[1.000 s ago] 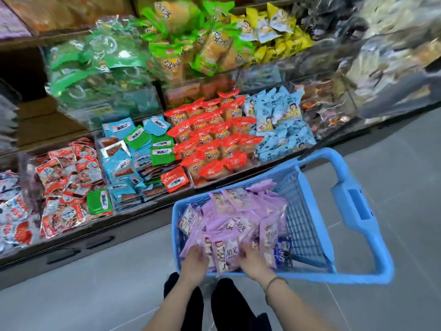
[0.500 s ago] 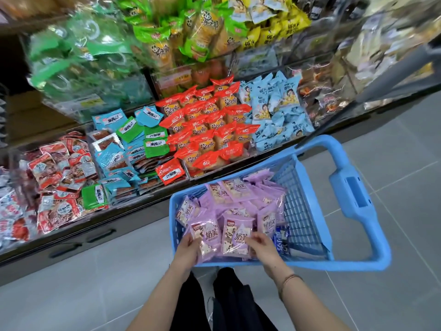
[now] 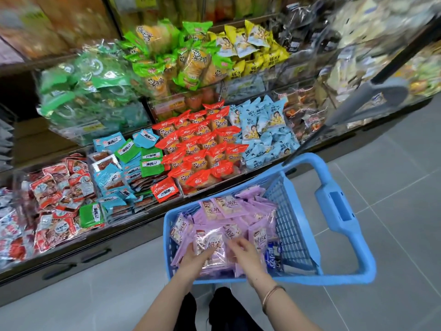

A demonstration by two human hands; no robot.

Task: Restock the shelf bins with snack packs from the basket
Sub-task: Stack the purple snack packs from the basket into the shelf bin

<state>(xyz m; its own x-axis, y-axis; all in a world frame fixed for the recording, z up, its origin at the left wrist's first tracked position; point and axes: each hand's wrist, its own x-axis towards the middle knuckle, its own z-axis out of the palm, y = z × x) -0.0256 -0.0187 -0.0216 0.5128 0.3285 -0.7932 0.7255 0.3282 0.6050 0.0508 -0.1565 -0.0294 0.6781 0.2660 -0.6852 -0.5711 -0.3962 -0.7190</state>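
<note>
A blue plastic basket [image 3: 343, 280] stands on the floor in front of the shelf, heaped with purple snack packs [image 3: 229, 209]. My left hand [image 3: 194, 261] grips a stack of purple packs [image 3: 210, 244] at the basket's near edge. My right hand [image 3: 245, 255] lies on the same stack from the right, fingers spread over it. A dark blue pack [image 3: 273, 258] lies beside my right hand inside the basket. The shelf bins [image 3: 167, 211] stand beyond the basket, filled with red packs [image 3: 202, 149] and light blue packs [image 3: 265, 130].
Left bins hold teal and green sachets [image 3: 124, 163] and red-white packs [image 3: 55, 194]. The upper shelf carries green bags [image 3: 90, 91] and yellow packs [image 3: 250, 51]. A dark rod with a grey handle [image 3: 372, 96] slants down at the right. Grey tiled floor [image 3: 393, 187] surrounds the basket.
Both hands have drawn purple packs together into a stack at the basket's near edge and lifted it slightly. The camera has tilted up, showing more of the upper shelf.
</note>
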